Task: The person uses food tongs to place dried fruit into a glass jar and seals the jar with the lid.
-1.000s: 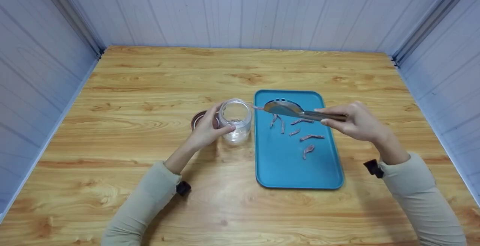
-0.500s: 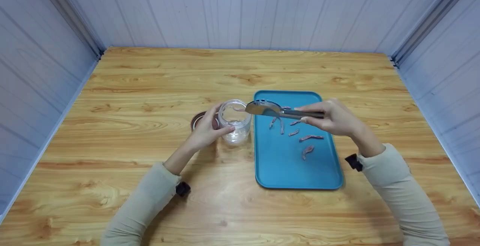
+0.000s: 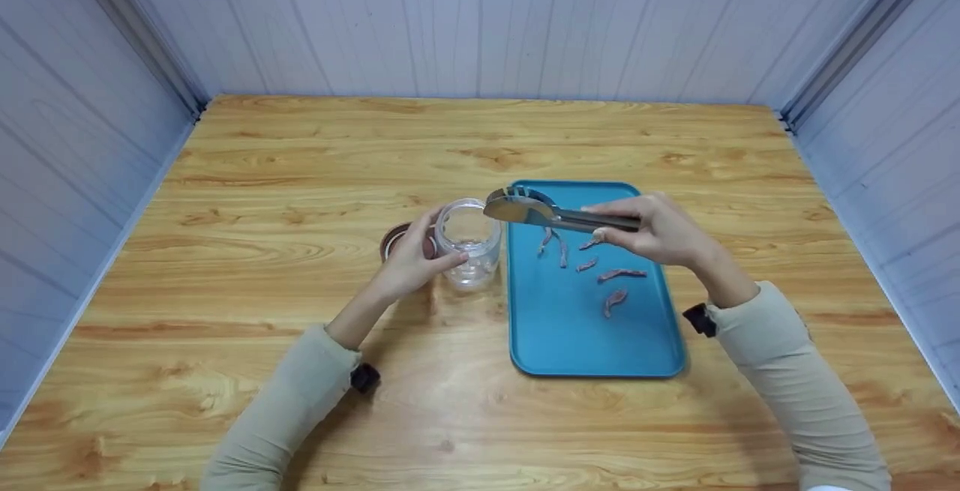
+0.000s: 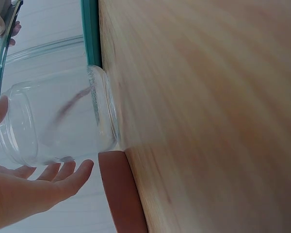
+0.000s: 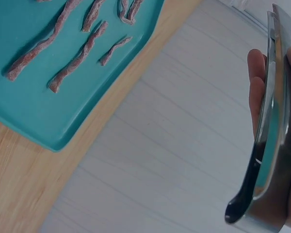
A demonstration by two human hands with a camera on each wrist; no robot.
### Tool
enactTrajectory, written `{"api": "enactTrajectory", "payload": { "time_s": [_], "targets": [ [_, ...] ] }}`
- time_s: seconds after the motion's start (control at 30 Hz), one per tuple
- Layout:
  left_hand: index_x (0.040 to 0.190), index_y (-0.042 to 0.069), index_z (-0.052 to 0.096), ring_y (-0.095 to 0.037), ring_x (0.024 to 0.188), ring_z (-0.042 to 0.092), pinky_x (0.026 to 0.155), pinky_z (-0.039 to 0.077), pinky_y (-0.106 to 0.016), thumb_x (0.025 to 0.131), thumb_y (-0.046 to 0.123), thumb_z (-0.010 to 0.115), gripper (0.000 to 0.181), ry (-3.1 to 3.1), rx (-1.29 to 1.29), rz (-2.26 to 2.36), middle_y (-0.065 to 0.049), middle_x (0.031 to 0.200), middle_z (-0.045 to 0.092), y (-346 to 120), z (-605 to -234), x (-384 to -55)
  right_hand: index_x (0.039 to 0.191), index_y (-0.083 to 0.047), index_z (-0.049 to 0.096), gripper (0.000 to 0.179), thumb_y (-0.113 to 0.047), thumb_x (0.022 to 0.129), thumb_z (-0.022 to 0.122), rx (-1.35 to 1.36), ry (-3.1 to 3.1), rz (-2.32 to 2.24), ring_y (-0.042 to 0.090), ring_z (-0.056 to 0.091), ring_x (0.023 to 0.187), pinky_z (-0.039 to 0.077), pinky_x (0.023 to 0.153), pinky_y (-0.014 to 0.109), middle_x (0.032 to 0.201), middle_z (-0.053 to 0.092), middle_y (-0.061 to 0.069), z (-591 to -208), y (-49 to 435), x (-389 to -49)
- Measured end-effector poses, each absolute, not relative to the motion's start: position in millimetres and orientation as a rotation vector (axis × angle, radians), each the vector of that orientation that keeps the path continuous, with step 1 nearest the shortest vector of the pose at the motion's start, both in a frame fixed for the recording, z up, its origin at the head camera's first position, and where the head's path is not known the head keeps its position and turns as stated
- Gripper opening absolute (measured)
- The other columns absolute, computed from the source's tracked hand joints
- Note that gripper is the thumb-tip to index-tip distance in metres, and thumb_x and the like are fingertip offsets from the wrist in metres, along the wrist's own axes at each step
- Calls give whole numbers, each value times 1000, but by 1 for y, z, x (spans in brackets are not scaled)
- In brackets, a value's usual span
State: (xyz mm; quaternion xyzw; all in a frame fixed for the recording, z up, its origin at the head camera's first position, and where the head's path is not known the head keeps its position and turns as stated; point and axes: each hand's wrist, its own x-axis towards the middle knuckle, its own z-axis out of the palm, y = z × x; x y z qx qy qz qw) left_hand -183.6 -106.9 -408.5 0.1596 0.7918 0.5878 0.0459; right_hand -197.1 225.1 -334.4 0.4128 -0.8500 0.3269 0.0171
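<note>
My left hand [image 3: 412,258] holds a clear jar [image 3: 474,270] from its left side, thumb in front and fingers behind. The jar stands upright on the table, its mouth uncovered. Inside it, a dark reddish strip [image 4: 68,107] shows blurred in the left wrist view. With my right hand [image 3: 664,232] I grip metal tongs [image 3: 574,219] by their handles. Their head hangs over the jar's right rim, the two blades slightly apart, and no strip shows between them. Several reddish-brown, jerky-like strips [image 3: 622,273] lie on a blue tray [image 3: 592,348].
The tray lies just right of the jar. A brown lid [image 3: 391,240] rests behind my left hand, partly hidden by it. Bare wooden table [image 3: 300,154] surrounds these things, with pale panel walls [image 3: 480,26] at the back and sides.
My right hand has carried the tongs leftward from above the tray to the jar's mouth. The tongs' blades have parted, and the strip they held has dropped into the jar. My left hand stays put.
</note>
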Motion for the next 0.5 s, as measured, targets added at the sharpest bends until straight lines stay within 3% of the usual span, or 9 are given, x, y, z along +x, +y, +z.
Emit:
{"api": "enactTrajectory", "payload": {
  "time_s": [0.37,0.5],
  "targets": [
    [133,3,31,-33,112,40,90,34,-38,75,15,72,72,2472,499,1773,-18,124,42,-108,-411,-184,108,9,59,30,8,78,61,1237,-2593,1042,7,32,39,28,38,21,60,55,3,-310,238,-180],
    [133,3,31,-30,112,41,90,34,-37,75,14,72,72,2451,518,1798,-17,125,42,-108,-412,-184,111,2,60,32,3,79,63,1157,-2641,1023,7,36,39,30,39,20,69,61,3,-319,256,-182]
  ]
}}
